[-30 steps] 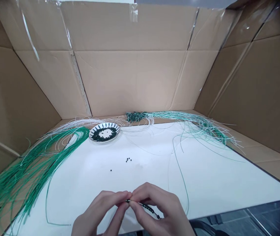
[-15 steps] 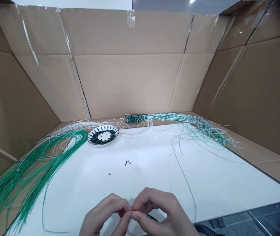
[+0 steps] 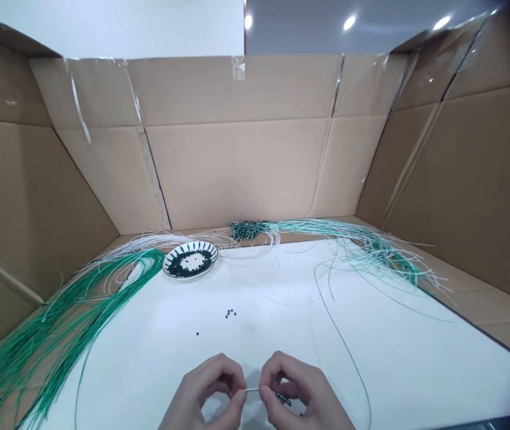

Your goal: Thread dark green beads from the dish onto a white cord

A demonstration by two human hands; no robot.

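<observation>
My left hand (image 3: 208, 394) and my right hand (image 3: 300, 391) are low at the front of the white table (image 3: 416, 352), both pinched on a thin pale cord (image 3: 251, 390) stretched between them. Dark beads (image 3: 283, 398) sit on the cord under my right fingers. A thin green cord (image 3: 340, 334) curves from my right hand toward the back. A few loose dark beads (image 3: 230, 313) lie on the table ahead of my hands. A patterned saucer (image 3: 190, 259) holds several dark beads at the back left.
A thick bundle of green cords (image 3: 53, 334) fans over the table's left edge, with white cords (image 3: 125, 246) behind it. More green and white cords (image 3: 371, 248) and beaded ends (image 3: 246, 229) lie along the back. Tall cardboard walls (image 3: 246, 161) enclose three sides.
My hands have drawn a little apart, showing a short stretch of pale cord between them. The view has tilted upward, so the hands sit lower in the picture.
</observation>
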